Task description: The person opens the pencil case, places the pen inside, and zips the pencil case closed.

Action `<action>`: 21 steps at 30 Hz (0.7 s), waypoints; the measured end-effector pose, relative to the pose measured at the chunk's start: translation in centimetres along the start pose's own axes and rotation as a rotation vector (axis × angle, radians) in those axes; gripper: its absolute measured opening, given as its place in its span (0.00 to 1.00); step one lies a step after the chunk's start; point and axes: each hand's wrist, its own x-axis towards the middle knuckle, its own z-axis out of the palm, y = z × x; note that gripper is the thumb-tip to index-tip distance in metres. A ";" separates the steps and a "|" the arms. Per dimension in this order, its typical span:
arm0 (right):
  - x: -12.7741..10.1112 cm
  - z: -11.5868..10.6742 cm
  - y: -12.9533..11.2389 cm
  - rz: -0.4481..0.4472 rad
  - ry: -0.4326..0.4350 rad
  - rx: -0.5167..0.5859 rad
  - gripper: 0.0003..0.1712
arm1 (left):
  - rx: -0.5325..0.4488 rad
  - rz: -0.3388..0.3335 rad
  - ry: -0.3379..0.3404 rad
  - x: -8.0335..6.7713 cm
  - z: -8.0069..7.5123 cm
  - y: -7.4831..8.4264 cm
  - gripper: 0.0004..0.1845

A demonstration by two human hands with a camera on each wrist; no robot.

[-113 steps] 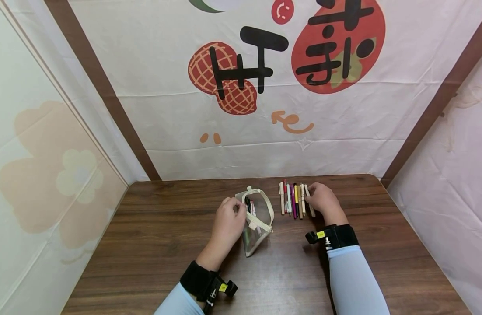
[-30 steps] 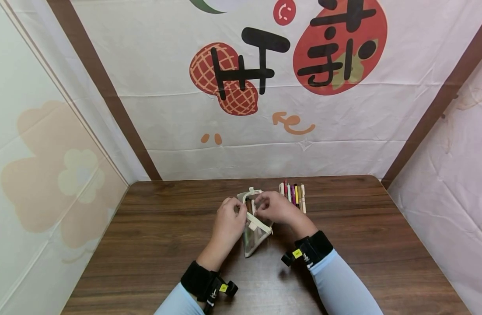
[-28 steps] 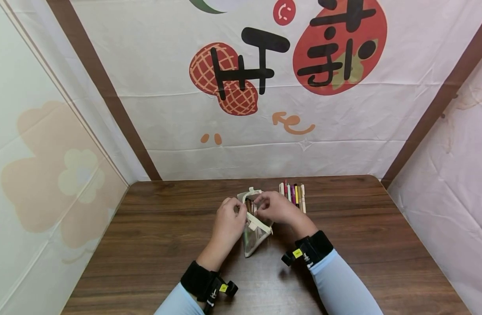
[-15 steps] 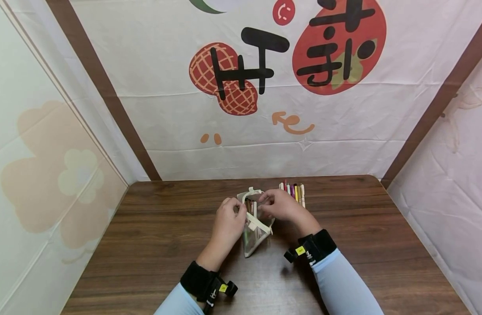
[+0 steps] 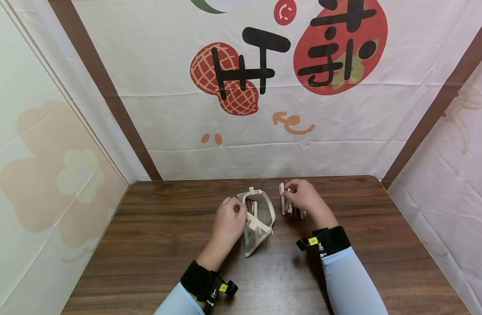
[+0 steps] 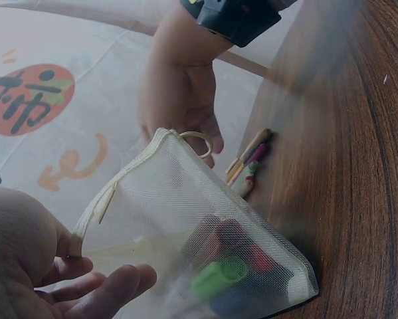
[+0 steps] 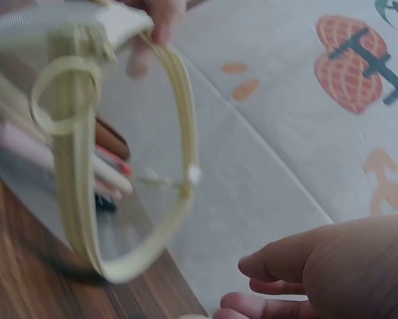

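My left hand [image 5: 228,223] pinches the cream zip edge of a see-through mesh pencil pouch [image 5: 249,243], whose mouth gapes. Inside, several pens and markers [image 5: 254,208] stand, with a green one [image 6: 218,278] showing through the mesh in the left wrist view. To the right of the pouch, my right hand [image 5: 307,197] is over a row of pens [image 5: 282,204] on the table. Its thumb and fingers are apart beside the leftmost pen, and the hand covers much of the row. In the right wrist view, the pouch's zip rim [image 7: 76,173] is blurred.
The dark wood table [image 5: 166,245] ends at a printed white cloth [image 5: 170,118] behind the pens. More pale cloth hangs on the left and right sides.
My right hand first picks at the right end of the row, then reaches into the pouch, and now is back over the pens. A pale pen stands in the pouch. My left hand stays put.
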 end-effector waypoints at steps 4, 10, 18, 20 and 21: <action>-0.1 -1.2 1.1 0.073 0.065 -0.081 0.20 | 0.008 0.007 0.010 0.0 0.0 0.0 0.10; 0.0 -2.1 2.9 0.156 0.141 -0.129 0.22 | 0.014 0.007 0.015 0.0 0.1 0.0 0.10; 0.4 -2.1 4.6 0.203 0.150 -0.165 0.23 | 0.010 -0.001 0.006 -0.1 0.0 0.2 0.10; 0.5 -2.0 4.9 0.208 0.138 -0.176 0.23 | 0.009 -0.003 0.005 -0.1 0.0 0.2 0.10; 0.5 -1.9 5.0 0.206 0.132 -0.180 0.23 | 0.010 -0.003 0.005 -0.1 0.0 0.2 0.10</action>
